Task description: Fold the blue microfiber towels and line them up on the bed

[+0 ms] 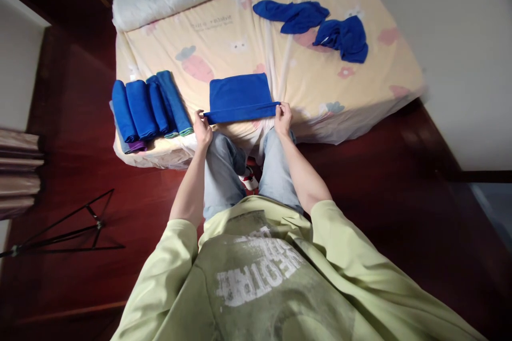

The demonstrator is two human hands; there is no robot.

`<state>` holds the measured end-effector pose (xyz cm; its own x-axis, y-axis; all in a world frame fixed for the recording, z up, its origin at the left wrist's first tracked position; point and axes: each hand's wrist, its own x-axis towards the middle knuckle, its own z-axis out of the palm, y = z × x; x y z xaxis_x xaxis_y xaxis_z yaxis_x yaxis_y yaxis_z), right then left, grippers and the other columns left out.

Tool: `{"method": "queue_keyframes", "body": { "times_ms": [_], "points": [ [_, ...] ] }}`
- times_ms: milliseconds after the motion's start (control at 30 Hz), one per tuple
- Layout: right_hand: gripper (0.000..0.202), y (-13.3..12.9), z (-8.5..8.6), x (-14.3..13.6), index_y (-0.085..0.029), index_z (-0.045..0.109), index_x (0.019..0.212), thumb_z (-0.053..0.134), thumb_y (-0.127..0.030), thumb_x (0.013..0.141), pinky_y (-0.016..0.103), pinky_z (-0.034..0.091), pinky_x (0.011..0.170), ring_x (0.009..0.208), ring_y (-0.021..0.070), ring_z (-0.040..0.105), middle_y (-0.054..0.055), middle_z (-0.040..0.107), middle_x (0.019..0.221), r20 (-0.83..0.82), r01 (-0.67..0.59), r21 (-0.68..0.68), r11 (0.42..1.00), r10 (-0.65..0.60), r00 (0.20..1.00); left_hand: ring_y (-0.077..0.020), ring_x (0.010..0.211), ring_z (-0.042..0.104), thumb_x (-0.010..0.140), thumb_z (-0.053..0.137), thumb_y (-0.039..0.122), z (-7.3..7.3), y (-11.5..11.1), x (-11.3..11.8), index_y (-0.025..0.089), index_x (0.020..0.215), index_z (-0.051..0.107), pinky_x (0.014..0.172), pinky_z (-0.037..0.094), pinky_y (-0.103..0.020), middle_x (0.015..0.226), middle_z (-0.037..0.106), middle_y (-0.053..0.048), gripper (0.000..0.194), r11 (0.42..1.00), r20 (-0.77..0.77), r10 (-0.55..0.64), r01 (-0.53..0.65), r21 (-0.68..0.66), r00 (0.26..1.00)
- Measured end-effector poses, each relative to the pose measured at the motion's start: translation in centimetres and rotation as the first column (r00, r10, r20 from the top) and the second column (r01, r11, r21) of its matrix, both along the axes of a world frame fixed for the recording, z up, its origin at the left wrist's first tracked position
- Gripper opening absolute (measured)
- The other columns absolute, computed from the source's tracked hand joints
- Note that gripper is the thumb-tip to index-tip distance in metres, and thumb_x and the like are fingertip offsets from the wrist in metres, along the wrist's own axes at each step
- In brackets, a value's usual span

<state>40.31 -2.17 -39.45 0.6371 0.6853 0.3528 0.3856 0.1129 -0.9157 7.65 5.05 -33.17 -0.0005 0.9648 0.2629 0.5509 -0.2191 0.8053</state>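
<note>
Head view: left hand [202,127], right hand [284,118] pinch ends of near strip [241,113] on blue cloth [240,90], near side of bed [152,53], right of bundled cloths [141,109]. Folding step, apparently (strip looks doubled over); next move calls for level ends.

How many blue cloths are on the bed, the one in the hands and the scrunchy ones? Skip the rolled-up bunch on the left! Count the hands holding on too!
Partly folded blue cloth: 1
Crumpled blue cloths: 2
Left hand and right hand: 2
Total: 5
</note>
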Motion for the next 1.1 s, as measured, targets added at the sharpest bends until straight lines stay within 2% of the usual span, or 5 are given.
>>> {"method": "queue_keyframes", "body": {
  "times_ms": [167,333,667,900,1100],
  "points": [
    [0.049,0.7,-0.7,0.2,-0.018,0.064,0.111,0.047,-0.064,0.102,0.043,0.059,0.099,0.092,0.0218,0.072,0.007,0.071,0.094,-0.017,-0.004,-0.012,1.0,0.004,1.0,-0.0288,0.105,0.067,0.097,0.047,0.019,0.2,0.5,0.2,0.023,0.122,0.059,0.102,0.05,-0.043,0.107,0.068,-0.012,0.029,0.999,-0.123,-0.012,0.008,-0.036,0.992],
    [0.036,1.0,-1.2,0.8,-0.019,0.066,0.108,0.051,-0.052,0.104,0.043,0.058,0.101,0.094,0.0234,0.073,0.007,0.072,0.09,0.043,-0.021,-0.195,0.981,0.03,0.999,-0.0313,0.113,0.066,0.099,0.05,0.021,0.3,1.5,0.6,0.025,0.12,0.063,0.105,0.048,-0.044,0.115,0.07,-0.011,0.025,0.996,-0.191,-0.002,-0.016,-0.089,0.982],
    [0.025,1.3,-1.2,1.0,-0.02,0.069,0.117,0.063,-0.034,0.098,0.041,0.058,0.101,0.091,0.0228,0.074,0.006,0.075,0.087,0.045,-0.066,-0.325,0.943,0.085,0.995,-0.0293,0.102,0.07,0.096,0.056,0.017,-0.2,3.3,0.8,0.024,0.109,0.065,0.097,0.05,-0.04,0.098,0.074,-0.009,0.017,0.986,-0.277,-0.035,-0.012,-0.166,0.96],
    [0.024,0.8,-0.7,0.5,-0.019,0.066,0.112,0.068,-0.022,0.088,0.043,0.061,0.095,0.083,0.0231,0.076,0.006,0.077,0.086,-0.006,-0.017,-0.344,0.939,0.016,1.0,-0.0275,0.099,0.071,0.091,0.058,0.016,-0.8,3.8,0.4,0.024,0.105,0.065,0.095,0.052,-0.039,0.094,0.076,-0.008,0.017,0.979,-0.295,-0.056,-0.005,-0.203,0.954],
    [0.023,0.1,-0.1,0.5,-0.023,0.065,0.107,0.068,-0.025,0.085,0.041,0.061,0.093,0.083,0.0225,0.076,0.002,0.077,0.084,0.016,-0.007,-0.371,0.929,0.014,1.0,-0.0277,0.099,0.072,0.088,0.06,0.016,-1.0,3.7,0.4,0.024,0.099,0.065,0.098,0.052,-0.04,0.094,0.076,-0.008,0.015,0.978,-0.307,-0.046,-0.02,-0.209,0.951]
  ]
}}
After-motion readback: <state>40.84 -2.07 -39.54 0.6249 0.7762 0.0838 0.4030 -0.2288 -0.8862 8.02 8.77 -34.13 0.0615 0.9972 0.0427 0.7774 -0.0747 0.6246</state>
